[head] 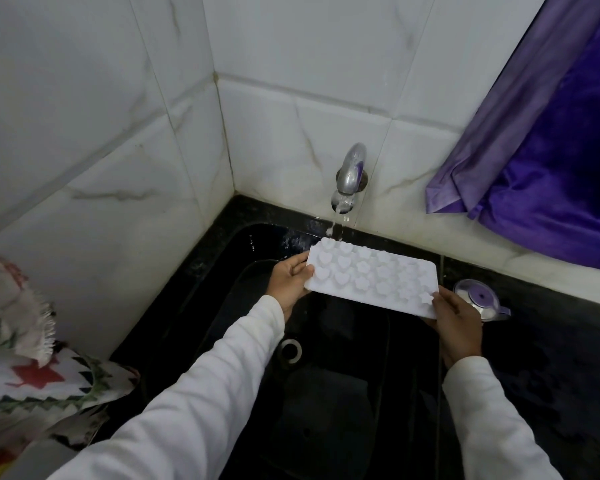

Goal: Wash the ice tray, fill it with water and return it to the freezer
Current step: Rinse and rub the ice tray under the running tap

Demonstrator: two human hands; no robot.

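A white ice tray point(371, 277) with heart, flower and star shapes is held over the black sink point(343, 375), its moulded bumps facing up. My left hand point(290, 284) grips its left end with the thumb on top. My right hand point(456, 322) grips its near right corner, thumb beside a star shape. A chrome tap point(350, 171) on the tiled wall runs water point(336, 225) onto the tray's far left corner.
A round suction hook with a purple centre point(478, 297) lies on the black counter right of the sink. A purple curtain point(551, 143) hangs at upper right. Patterned cloth point(25, 368) sits at the left. The sink drain point(290, 349) shows below the tray.
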